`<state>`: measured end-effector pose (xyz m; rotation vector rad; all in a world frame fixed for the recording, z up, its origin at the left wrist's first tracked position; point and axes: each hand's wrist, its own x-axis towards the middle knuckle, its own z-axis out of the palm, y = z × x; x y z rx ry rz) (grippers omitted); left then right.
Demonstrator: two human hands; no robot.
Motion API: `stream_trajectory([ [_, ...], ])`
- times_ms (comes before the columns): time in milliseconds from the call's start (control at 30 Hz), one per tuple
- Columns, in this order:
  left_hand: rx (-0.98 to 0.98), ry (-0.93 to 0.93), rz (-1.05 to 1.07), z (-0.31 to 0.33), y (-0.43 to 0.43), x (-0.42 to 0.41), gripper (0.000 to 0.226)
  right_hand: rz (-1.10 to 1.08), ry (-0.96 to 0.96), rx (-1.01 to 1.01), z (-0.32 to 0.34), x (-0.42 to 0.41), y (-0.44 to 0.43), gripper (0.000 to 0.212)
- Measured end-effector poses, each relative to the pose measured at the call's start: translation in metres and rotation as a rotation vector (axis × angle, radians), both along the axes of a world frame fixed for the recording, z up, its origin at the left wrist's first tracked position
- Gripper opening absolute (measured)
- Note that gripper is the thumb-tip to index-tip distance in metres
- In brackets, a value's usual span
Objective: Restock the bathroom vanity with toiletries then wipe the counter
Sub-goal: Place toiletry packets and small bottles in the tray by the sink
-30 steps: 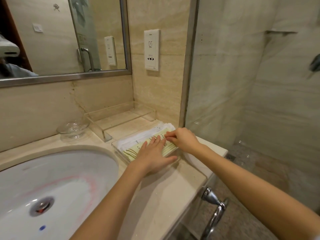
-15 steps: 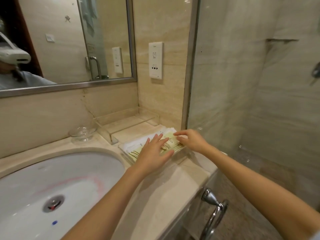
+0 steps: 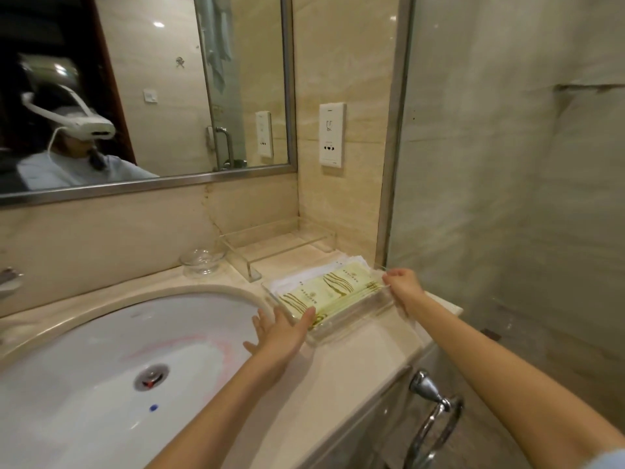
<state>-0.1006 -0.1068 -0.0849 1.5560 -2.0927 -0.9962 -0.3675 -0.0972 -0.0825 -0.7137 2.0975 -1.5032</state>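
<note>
A clear acrylic tray (image 3: 358,319) sits on the beige marble counter (image 3: 358,363), right of the sink. It holds a row of yellow-green toiletry packets (image 3: 334,289), with white ones behind them. My left hand (image 3: 280,331) lies at the tray's left end with its fingers straight and spread and its thumb against the near-left corner. At the tray's right end, the curled fingers of my right hand (image 3: 402,287) grip the rim.
The white oval sink (image 3: 101,374) fills the left. A clear acrylic riser (image 3: 280,243) and a small glass dish (image 3: 202,260) stand by the back wall. A glass shower partition (image 3: 507,198) bounds the counter's right end, and a chrome towel ring (image 3: 436,412) hangs below its front edge.
Both hands have left the top of the packets and moved apart to the tray's two ends. The view has tilted up and shows more of the mirror.
</note>
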Motion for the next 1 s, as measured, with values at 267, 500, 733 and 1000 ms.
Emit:
stream_trajectory([
  [267, -0.205, 0.073, 0.112, -0.019, -0.005, -0.006, 0.111, -0.123, 0.095, 0.001, -0.010, 0.010, -0.007, 0.029],
  [500, -0.141, 0.498, 0.091, -0.008, -0.022, -0.007, 0.099, -0.104, 0.055, -0.155, -0.012, 0.006, -0.030, 0.020],
  [733, -0.168, 0.440, 0.118, -0.016, -0.048, -0.019, 0.122, -0.066, 0.131, -0.162, 0.004, -0.015, -0.058, 0.015],
  [1000, -0.194, 0.324, 0.126, -0.019, -0.060, -0.026, 0.132, -0.061, 0.143, -0.122, 0.000, -0.030, -0.069, 0.011],
])
